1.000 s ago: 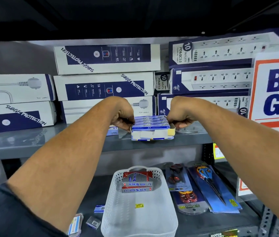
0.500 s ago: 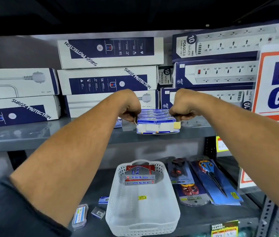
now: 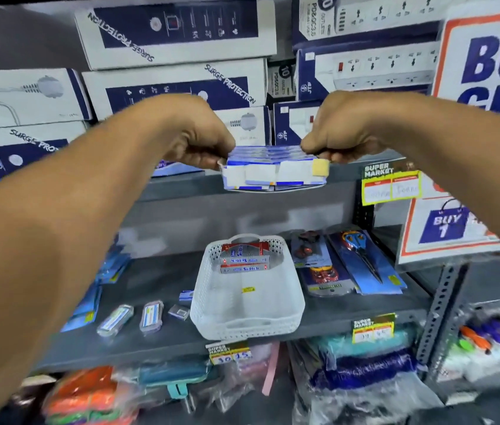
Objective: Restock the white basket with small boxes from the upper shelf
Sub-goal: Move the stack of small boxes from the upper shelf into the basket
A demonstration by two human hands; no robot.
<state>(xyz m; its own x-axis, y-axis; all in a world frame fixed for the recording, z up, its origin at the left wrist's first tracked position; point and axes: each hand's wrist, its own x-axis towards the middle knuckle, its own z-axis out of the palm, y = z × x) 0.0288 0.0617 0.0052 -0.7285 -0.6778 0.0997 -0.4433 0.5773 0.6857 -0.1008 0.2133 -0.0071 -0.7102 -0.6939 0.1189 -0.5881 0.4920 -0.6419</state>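
A flat pack of small blue-and-white boxes point(image 3: 274, 171) hangs in the air just in front of the upper shelf's edge point(image 3: 181, 188). My left hand point(image 3: 199, 139) grips its left end and my right hand point(image 3: 339, 133) grips its right end, both fists closed over it. Directly below, on the lower shelf, stands the white perforated basket point(image 3: 247, 311). Two red-and-silver boxes point(image 3: 244, 259) lie stacked at its far end; the near part of its floor shows only a small yellow sticker.
Large white-and-navy surge protector boxes point(image 3: 175, 84) fill the upper shelf behind my hands. Carded scissors point(image 3: 365, 259) lie right of the basket, small clear cases point(image 3: 150, 315) left of it. A big sale sign point(image 3: 485, 87) stands at right. Bagged goods sit below.
Both hands have drawn the pack of small boxes off the upper shelf toward me. The camera has tilted down, showing the lower shelf and the bagged goods.
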